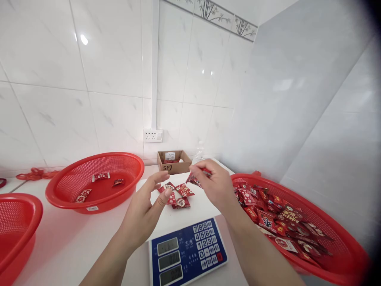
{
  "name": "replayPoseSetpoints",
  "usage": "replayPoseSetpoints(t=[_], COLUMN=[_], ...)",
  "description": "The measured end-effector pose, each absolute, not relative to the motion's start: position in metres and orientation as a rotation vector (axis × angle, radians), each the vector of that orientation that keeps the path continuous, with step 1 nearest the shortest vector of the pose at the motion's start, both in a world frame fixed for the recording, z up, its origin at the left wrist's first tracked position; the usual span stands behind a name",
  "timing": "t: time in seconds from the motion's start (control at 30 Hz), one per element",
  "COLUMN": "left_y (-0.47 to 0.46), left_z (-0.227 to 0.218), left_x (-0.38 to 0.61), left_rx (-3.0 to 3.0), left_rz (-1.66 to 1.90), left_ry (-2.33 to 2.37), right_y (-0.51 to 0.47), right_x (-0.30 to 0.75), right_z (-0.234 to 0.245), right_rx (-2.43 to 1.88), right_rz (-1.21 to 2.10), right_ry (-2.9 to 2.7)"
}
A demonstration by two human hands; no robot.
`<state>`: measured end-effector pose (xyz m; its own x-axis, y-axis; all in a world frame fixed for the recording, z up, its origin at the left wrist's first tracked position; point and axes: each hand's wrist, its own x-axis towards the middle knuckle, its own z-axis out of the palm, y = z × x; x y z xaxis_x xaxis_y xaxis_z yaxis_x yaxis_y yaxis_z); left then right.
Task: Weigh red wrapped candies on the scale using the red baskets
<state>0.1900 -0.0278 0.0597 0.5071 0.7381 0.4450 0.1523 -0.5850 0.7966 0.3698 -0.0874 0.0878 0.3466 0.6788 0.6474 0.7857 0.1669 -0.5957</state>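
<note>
My right hand (212, 184) hovers above the white pan of a blue digital scale (190, 250), its fingers pinched on a small red candy packet (195, 179). My left hand (147, 206) is open with fingers spread, just left of several red packets (178, 194) lying on the scale pan. Its fingertips reach close to those packets and hold nothing.
A red basket (327, 222) on the right is full of red packets. Another red basket (119, 159) at the left holds three packets, and a third red basket (18, 222) sits at the far left edge. A small cardboard box (174, 161) stands by the tiled wall.
</note>
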Motion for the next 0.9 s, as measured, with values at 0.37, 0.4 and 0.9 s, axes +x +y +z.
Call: replayPoseSetpoints(t=[0.37,0.4,0.9], left_y=[-0.012,-0.009,0.032], left_z=[0.034,0.032,0.02], left_x=[0.208,0.21,0.281], left_rx=[2.271,2.325,2.665], left_rz=[0.81,0.725,-0.145], left_ry=[0.846,0.86,0.885], right_y=[-0.114,-0.115,-0.126], right_x=[0.39,0.394,0.44], right_z=[0.084,0.085,0.09], right_rx=[-0.337,-0.326,-0.285], right_rz=[0.092,0.102,0.282], right_ry=[-0.524,-0.493,-0.333])
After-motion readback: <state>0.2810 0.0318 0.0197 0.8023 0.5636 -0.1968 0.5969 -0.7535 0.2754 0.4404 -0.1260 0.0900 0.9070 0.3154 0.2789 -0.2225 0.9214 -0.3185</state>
